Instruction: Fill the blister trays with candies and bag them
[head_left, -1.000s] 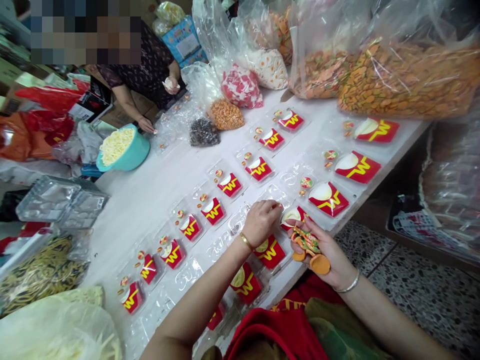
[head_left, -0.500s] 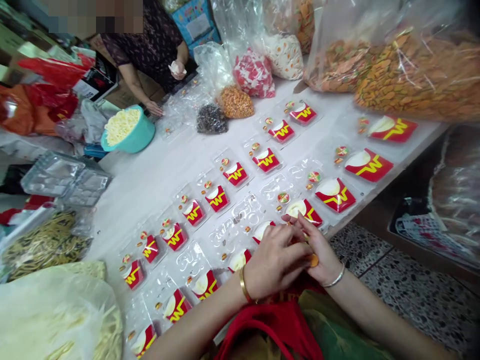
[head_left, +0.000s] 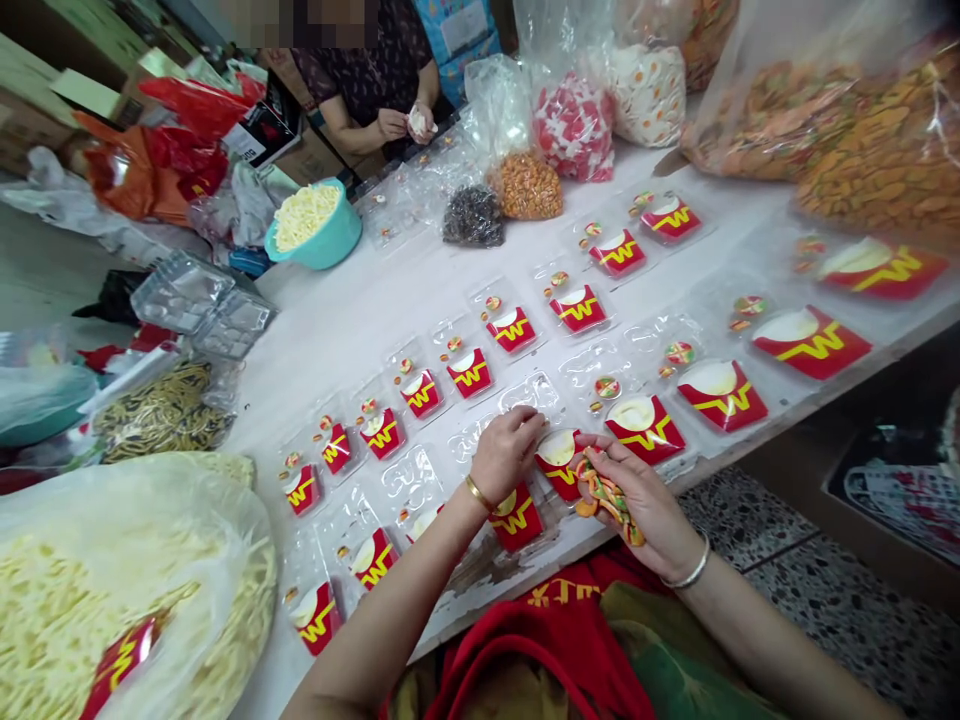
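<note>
My right hand, palm up with fingers curled, cradles a small pile of miniature toy pizzas, orange-rimmed with red and green tops. Just left of it, my left hand has its fingertips pinched together over a clear blister tray; whatever they hold is too small to make out. Between the hands lies a red carton with a yellow W in its tray, partly covered by my right fingertips. Another tray to the right bears a pizza disc and a tiny burger above its red carton.
Two rows of similar trays run across the white table. Large bags of orange pieces stand at the back right. A turquoise bowl holds pale strips. A bag of pale pieces fills the near left. Across the table, a person's hands hold something pale.
My hands have come apart: the left moved up and left over a tray, while the right opened somewhat, showing the pizzas. The view has shifted. The other person's hands have come together.
</note>
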